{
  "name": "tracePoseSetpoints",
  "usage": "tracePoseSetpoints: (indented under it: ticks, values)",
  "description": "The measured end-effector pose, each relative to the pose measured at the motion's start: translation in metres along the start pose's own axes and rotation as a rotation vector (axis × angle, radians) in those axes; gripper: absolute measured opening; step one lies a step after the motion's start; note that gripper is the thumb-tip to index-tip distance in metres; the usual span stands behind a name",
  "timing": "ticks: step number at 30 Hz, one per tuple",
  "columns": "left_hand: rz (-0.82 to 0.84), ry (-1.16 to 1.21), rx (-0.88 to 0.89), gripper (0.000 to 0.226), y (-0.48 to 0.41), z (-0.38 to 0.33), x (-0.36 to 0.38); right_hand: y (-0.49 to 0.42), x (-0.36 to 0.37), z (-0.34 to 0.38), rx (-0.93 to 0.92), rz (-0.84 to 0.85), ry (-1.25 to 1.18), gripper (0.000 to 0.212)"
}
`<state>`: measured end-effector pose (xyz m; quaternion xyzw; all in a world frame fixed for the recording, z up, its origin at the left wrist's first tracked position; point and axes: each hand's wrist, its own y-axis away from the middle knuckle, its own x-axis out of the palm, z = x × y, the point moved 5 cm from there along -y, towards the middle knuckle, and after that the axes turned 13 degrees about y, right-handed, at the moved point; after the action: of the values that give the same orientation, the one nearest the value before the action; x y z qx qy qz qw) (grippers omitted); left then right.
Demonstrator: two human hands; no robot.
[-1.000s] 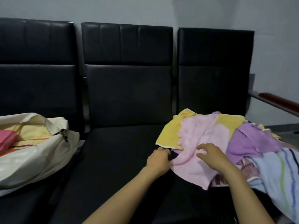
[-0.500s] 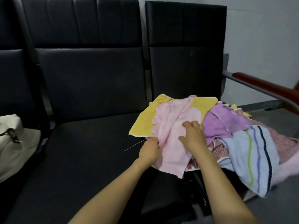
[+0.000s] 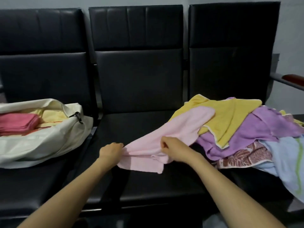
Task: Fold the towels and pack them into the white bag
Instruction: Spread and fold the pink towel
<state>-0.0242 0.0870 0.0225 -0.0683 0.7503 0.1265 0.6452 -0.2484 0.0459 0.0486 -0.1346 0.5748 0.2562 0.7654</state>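
While both fists pinch the soft pink terry towel on the middle black seat, left hand nearer the open white fabric bag, right hand holds its near edge, long axis trailing rightward into the pile.

Between my hands the towel is plain pale pink. Right of them lie yellow, purple and blue striped towels. The bench is black.

Two bare forearms and hands, no sleeves
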Motion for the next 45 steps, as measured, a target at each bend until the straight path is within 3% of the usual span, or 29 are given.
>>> tracePoseSetpoints:
  ticks: [3, 5, 8, 11, 13, 15, 19, 21, 24, 26, 28, 30, 32, 36, 38, 40, 42, 43, 45]
  values:
    - [-0.066, -0.077, -0.164, 0.029, 0.013, 0.057, -0.003, -0.001, 0.033, 0.04, -0.15, 0.188, -0.015, 0.014]
    - [-0.184, -0.097, -0.19, 0.029, 0.02, 0.071, -0.007, -0.006, 0.034, 0.052, -0.17, 0.195, -0.034, 0.017]
    - [-0.351, 0.257, -0.056, 0.028, 0.016, 0.061, -0.013, -0.02, 0.023, 0.046, -0.098, 0.069, 0.014, 0.016]
    - [-0.164, 0.557, 0.121, 0.03, 0.017, 0.027, 0.0, -0.028, 0.022, 0.026, 0.012, 0.023, 0.154, 0.029]
    - [-0.025, 0.491, 0.222, 0.039, 0.02, 0.009, 0.018, -0.032, 0.027, 0.015, 0.045, 0.072, 0.201, 0.041]
    - [0.033, 0.373, 0.271, 0.037, 0.02, 0.0, 0.025, -0.032, 0.026, 0.013, 0.036, 0.113, 0.216, 0.03]
    - [-0.079, 0.587, 0.125, 0.029, 0.009, 0.008, 0.009, -0.022, 0.023, 0.014, 0.006, 0.363, -0.002, 0.016]
    - [-0.153, 0.548, 0.055, 0.03, 0.004, 0.011, 0.008, -0.015, 0.023, 0.012, 0.045, 0.46, -0.151, 0.016]
    - [-0.159, 0.439, -0.001, 0.046, -0.004, 0.006, 0.008, -0.027, 0.008, -0.007, 0.143, 0.176, 0.011, 0.015]
    - [-0.128, 0.383, 0.011, 0.051, -0.011, -0.001, 0.013, -0.034, 0.008, -0.019, 0.199, 0.11, 0.259, 0.036]
    - [-0.049, 0.419, 0.028, 0.037, -0.016, -0.008, 0.021, -0.038, 0.019, -0.027, 0.218, 0.173, 0.365, 0.036]
    - [-0.009, 0.615, 0.05, 0.008, -0.017, -0.013, 0.022, -0.041, 0.026, -0.029, 0.195, 0.15, 0.349, 0.011]
    - [-0.113, 0.855, 0.053, 0.015, -0.016, -0.013, 0.011, -0.045, 0.024, -0.026, 0.124, 0.06, 0.262, 0.007]
    - [-0.489, 1.128, 0.063, 0.022, -0.003, -0.003, -0.023, -0.041, -0.007, -0.006, -0.084, -0.163, 0.042, 0.011]
    - [-0.538, 1.132, 0.037, 0.017, 0.001, 0.006, -0.029, -0.028, -0.02, 0.007, -0.182, -0.097, -0.135, 0.011]
    - [-0.388, 1.018, -0.017, 0.005, -0.002, 0.017, -0.029, -0.014, -0.017, 0.022, -0.267, 0.172, -0.22, 0.01]
    - [-0.099, 0.874, -0.015, 0.026, -0.004, 0.021, -0.02, -0.004, -0.001, 0.025, -0.22, 0.428, -0.23, 0.009]
    - [0.005, 0.808, -0.031, 0.034, -0.002, 0.022, -0.013, -0.006, 0.006, 0.02, -0.148, 0.446, -0.178, 0.011]
    - [0.019, 0.665, -0.072, 0.035, 0.003, 0.022, -0.004, -0.018, 0.005, 0.002, 0.002, 0.278, 0.075, 0.016]
